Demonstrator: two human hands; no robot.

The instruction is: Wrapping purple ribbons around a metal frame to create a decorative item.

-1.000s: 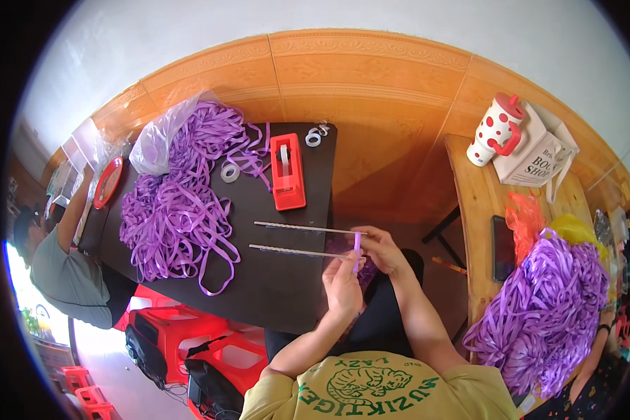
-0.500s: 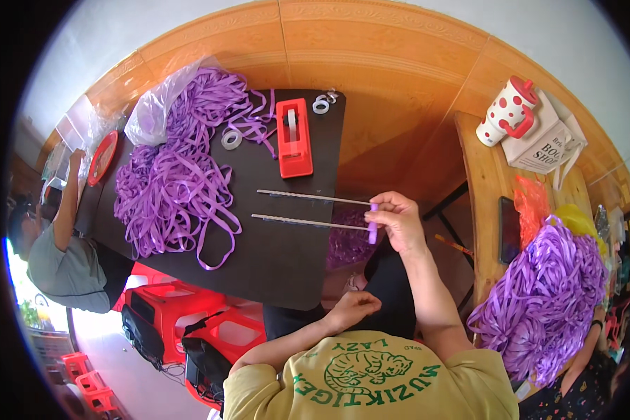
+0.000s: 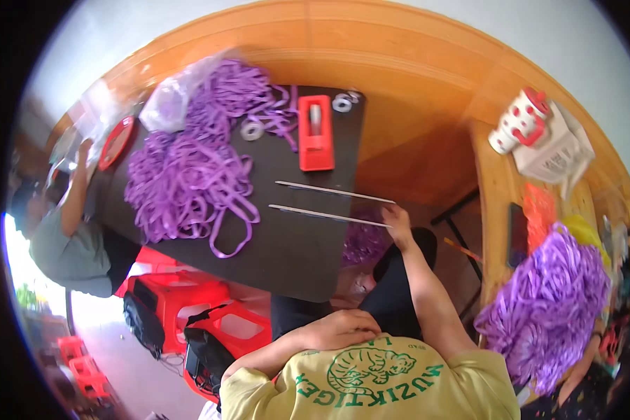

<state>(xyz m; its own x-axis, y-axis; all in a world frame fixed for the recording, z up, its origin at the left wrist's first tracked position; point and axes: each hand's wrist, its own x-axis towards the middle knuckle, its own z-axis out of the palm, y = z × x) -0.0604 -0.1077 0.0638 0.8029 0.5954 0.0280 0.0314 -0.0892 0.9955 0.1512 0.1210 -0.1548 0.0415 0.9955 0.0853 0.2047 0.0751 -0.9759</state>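
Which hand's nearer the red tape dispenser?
Right. The right hand, holding two thin rods, is below and right of the red tape dispenser; the left hand is farther below, by the shirt.

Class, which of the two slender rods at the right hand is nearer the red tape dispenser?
The upper rod in the picture; the lower rod sits closer to the yellow shirt, farther from the dispenser.

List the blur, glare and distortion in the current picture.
Head view: the cup and paper bag look smeared, probably by camera motion; head view: the sticks in the right hand lack crisp detail; head view: the floor at lower left is nearly washed out; head view: the orange wall bows, fisheye-style, and the corners go black.
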